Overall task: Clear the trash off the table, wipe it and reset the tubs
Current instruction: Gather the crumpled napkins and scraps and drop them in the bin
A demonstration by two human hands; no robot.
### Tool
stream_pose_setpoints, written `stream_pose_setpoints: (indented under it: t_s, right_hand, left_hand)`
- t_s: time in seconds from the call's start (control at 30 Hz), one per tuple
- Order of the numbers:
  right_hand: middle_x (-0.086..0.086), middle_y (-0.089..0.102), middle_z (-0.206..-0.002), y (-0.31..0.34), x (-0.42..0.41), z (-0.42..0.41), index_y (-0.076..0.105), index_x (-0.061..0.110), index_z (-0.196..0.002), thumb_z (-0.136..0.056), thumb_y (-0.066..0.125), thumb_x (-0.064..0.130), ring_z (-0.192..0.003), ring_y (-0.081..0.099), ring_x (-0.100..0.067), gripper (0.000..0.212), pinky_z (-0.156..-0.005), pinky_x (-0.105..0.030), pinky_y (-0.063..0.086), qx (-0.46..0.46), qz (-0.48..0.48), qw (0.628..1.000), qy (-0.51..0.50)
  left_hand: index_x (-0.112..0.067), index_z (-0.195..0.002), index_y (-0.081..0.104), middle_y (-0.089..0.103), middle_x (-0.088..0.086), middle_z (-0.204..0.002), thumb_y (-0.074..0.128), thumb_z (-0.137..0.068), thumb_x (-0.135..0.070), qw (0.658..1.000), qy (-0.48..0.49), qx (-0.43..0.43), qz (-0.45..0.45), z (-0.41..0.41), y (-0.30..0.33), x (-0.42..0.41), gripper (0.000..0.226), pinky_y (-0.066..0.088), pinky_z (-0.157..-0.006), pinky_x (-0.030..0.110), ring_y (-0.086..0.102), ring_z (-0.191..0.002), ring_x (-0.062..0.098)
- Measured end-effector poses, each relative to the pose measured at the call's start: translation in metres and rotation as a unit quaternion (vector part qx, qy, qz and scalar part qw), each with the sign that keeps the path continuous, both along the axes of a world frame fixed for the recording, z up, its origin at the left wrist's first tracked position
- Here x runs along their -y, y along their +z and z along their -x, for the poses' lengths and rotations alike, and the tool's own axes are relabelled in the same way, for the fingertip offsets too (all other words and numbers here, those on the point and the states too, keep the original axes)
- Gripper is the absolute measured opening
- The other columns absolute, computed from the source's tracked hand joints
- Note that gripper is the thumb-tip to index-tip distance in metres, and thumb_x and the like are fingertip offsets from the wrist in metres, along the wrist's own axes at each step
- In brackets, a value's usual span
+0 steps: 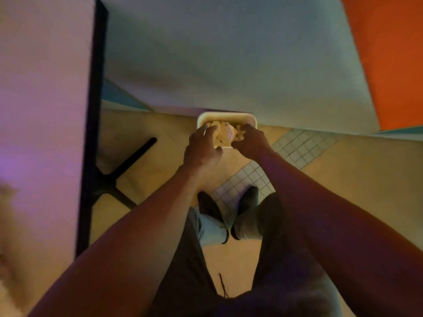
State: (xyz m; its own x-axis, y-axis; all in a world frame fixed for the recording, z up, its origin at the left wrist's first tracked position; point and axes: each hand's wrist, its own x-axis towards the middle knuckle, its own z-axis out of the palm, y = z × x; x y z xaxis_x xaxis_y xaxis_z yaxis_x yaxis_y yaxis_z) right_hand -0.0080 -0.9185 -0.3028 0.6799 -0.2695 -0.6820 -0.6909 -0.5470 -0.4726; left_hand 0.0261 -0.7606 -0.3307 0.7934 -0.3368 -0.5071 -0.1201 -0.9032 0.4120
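I see my left hand (202, 146) and right hand (248, 140) both gripping crumpled paper trash (223, 133) in the cream tub (226, 116); the tabletop (43, 99) lies at nine o'clock.

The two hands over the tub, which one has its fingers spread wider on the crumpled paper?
The left hand: its fingers fan out over the crumpled paper in the tub, while the right hand is bunched, pinching the paper's edge.

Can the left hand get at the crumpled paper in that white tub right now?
Probably yes. The left hand is already at the white tub, fingers curled on the crumpled paper. The right hand holds the other side, and nothing lies between.
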Motion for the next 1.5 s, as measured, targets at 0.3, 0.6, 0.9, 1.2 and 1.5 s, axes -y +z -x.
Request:
stream_pose_setpoints:
  t_s: [0.3, 0.6, 0.9, 1.2, 1.5]
  right_hand:
    - [-0.005, 0.061, -0.136, 0.167, -0.025, 0.02, 0.052, 0.017, -0.139, -0.087, 0.07, 0.032, -0.122, 0.057, -0.025, 0.057, -0.087, -0.026, 0.04, 0.031, -0.007, 0.999, 0.032]
    - [-0.007, 0.066, -0.123, 0.267, -0.077, 0.005, 0.061, 0.021, -0.128, -0.086, 0.071, 0.025, -0.114, 0.062, -0.026, 0.044, -0.091, -0.029, 0.044, 0.114, 0.016, 0.989, 0.089]
    - [-0.01, 0.064, -0.125, 0.316, -0.175, -0.021, 0.061, 0.017, -0.127, -0.089, 0.067, 0.021, -0.116, 0.06, -0.027, 0.039, -0.099, -0.039, 0.048, 0.183, -0.02, 0.964, 0.19]
    - [-0.008, 0.058, -0.126, 0.319, -0.264, -0.041, 0.058, 0.024, -0.13, -0.087, 0.067, 0.025, -0.111, 0.06, -0.024, 0.043, -0.096, -0.036, 0.048, 0.161, -0.032, 0.927, 0.338]
    - [-0.008, 0.044, -0.134, 0.292, -0.328, -0.067, 0.047, 0.029, -0.138, -0.087, 0.065, 0.035, -0.116, 0.057, -0.032, 0.055, -0.098, -0.037, 0.046, 0.084, 0.005, 0.882, 0.463]
  left_hand:
    - [-0.027, -0.148, 0.038, 0.046, 0.005, -0.148, 0.066, -0.087, -0.032, 0.998, 0.033, 0.024, 0.057, 0.018, 0.169, -0.037, 0.068, 0.048, -0.103, 0.043, 0.047, -0.133, 0.027]
    - [-0.021, -0.144, 0.048, 0.047, 0.007, -0.147, 0.069, -0.088, -0.023, 0.978, 0.123, 0.093, 0.144, 0.039, 0.292, -0.099, 0.06, 0.043, -0.106, 0.039, 0.049, -0.131, 0.031]
    - [-0.02, -0.139, 0.055, 0.052, 0.008, -0.138, 0.067, -0.088, -0.019, 0.942, 0.244, 0.179, 0.145, 0.065, 0.336, -0.204, 0.052, 0.048, -0.102, 0.044, 0.055, -0.122, 0.031]
    - [-0.022, -0.134, 0.059, 0.053, 0.005, -0.135, 0.068, -0.087, -0.02, 0.893, 0.375, 0.246, 0.042, 0.1, 0.355, -0.299, 0.047, 0.045, -0.098, 0.044, 0.048, -0.12, 0.035]
    - [-0.037, -0.147, 0.038, 0.039, -0.002, -0.152, 0.069, -0.085, -0.046, 0.916, 0.377, 0.099, -0.101, 0.112, 0.341, -0.329, 0.07, 0.04, -0.104, 0.046, 0.036, -0.139, 0.029]
